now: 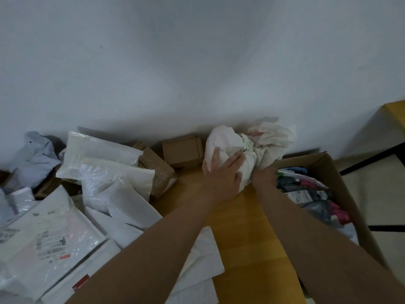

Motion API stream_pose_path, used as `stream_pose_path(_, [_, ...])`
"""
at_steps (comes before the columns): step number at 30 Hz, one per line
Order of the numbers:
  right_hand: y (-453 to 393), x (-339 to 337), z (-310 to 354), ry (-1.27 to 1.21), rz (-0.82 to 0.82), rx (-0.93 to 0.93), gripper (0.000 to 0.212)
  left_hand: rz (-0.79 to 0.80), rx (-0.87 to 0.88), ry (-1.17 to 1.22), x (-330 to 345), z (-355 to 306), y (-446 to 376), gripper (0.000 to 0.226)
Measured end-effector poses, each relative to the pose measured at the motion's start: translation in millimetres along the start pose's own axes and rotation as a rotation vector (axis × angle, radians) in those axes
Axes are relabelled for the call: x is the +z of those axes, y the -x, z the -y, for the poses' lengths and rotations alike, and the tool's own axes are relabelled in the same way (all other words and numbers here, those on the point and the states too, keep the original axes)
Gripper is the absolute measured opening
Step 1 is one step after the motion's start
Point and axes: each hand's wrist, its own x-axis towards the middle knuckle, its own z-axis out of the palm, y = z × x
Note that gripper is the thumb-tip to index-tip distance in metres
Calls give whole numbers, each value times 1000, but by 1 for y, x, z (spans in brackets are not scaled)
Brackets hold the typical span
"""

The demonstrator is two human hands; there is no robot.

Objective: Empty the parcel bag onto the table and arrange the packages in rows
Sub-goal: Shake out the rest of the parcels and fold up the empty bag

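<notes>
White mailer packages (65, 216) are heaped on the left of the worktop (241, 238), small cardboard boxes (183, 151) behind. Left hand (223, 172) lies spread flat on the crumpled white parcel bag (247, 148) by the wall; right hand (264, 175) grips its underside, fingers hidden. An open carton (337, 172) sits right.

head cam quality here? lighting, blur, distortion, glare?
Head view: dim, flat light with a bluish cast on the wall; wide-angle bending at the edges; soft overall, labels on the white mailers unreadable; mild sheen on the clear plastic bags; left hand fairly sharp on the crumpled white bag, right hand shadowed.
</notes>
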Motion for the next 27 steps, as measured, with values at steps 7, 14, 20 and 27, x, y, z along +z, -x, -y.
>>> stream_pose_path(7, [72,-30,-18,-84,-108,-581,79,-353,-256,451,0,-21,-6,72])
stream_pose_path(14, [91,-23,-24,19,87,-668,85,-382,-731,632,-14,-11,2,58])
stream_pose_path(20, [70,-30,1,299,-244,-982,85,-60,-838,912,-12,0,7,98])
stream_pose_path(27, [10,-50,88,1034,159,-505,109,59,-749,1126,7,5,7,123])
